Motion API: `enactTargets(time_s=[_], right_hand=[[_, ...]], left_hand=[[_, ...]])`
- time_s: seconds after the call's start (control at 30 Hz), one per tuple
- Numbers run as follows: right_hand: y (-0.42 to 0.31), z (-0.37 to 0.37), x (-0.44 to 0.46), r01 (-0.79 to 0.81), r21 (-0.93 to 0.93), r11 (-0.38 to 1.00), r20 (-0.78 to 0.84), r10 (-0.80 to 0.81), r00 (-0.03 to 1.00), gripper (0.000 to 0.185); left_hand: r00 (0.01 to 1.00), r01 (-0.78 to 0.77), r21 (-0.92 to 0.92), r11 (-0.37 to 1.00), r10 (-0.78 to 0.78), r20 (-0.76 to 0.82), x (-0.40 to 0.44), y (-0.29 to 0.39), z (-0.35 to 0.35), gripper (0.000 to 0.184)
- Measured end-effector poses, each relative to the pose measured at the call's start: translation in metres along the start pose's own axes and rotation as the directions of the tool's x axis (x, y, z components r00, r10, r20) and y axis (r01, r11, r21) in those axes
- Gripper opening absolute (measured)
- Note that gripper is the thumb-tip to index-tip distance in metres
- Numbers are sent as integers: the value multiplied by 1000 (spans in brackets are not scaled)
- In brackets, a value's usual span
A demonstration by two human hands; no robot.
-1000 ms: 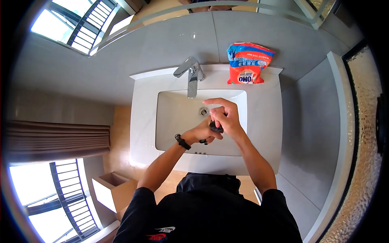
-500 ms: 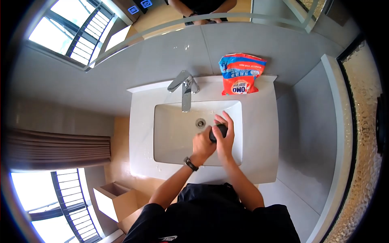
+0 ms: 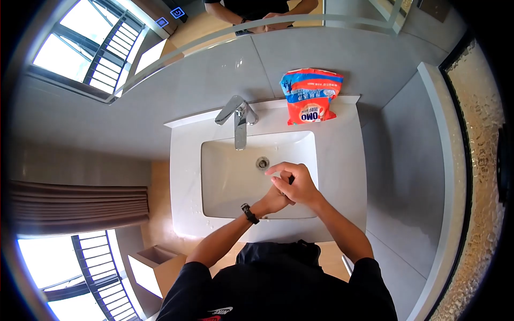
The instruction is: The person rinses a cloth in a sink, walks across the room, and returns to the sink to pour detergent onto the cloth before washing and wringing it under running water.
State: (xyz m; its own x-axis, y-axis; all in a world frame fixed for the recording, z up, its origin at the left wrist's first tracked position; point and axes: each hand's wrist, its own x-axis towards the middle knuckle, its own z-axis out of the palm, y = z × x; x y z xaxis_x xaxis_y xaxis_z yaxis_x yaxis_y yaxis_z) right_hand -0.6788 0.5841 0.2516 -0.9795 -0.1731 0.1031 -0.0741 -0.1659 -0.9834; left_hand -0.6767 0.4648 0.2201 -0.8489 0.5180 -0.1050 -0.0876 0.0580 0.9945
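Over the front right of the white sink basin (image 3: 227, 184), my hands are pressed together around a small black bundle (image 3: 291, 180). Only a dark sliver of it shows between them, so its kind cannot be made out. My left hand (image 3: 276, 200), with a dark watch at its wrist, lies underneath with its fingers closed. My right hand (image 3: 301, 184) curls over the top from the right, its index finger reaching across to the left. The chrome faucet (image 3: 240, 125) stands behind the basin, and no water stream is visible from it.
A red and blue OMO detergent bag (image 3: 311, 96) stands on the back right of the white countertop (image 3: 342, 176). Above the grey wall is a mirror (image 3: 225, 33). A wooden box-like cabinet (image 3: 155, 267) is at lower left, and a textured glass panel (image 3: 476, 160) is at right.
My right hand has turned from fingers pointing up and apart to curling over my left hand. The black bundle, plainly seen before, is now mostly covered. The view has shifted slightly.
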Motion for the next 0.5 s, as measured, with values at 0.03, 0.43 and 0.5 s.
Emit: enactTargets(time_s=[0.03, 0.43, 0.5], right_hand=[[2, -1, 3, 8, -8, 1000, 32, -8, 999, 12], [1, 32, 29, -41, 38, 998, 119, 36, 992, 12], [9, 42, 31, -24, 46, 999, 96, 20, 995, 12]], left_hand=[[999, 25, 19, 999, -26, 22, 0, -5, -3, 15], [795, 589, -348, 729, -444, 414, -11, -24, -57, 24], [841, 527, -350, 774, -416, 346, -15, -11, -60, 33]])
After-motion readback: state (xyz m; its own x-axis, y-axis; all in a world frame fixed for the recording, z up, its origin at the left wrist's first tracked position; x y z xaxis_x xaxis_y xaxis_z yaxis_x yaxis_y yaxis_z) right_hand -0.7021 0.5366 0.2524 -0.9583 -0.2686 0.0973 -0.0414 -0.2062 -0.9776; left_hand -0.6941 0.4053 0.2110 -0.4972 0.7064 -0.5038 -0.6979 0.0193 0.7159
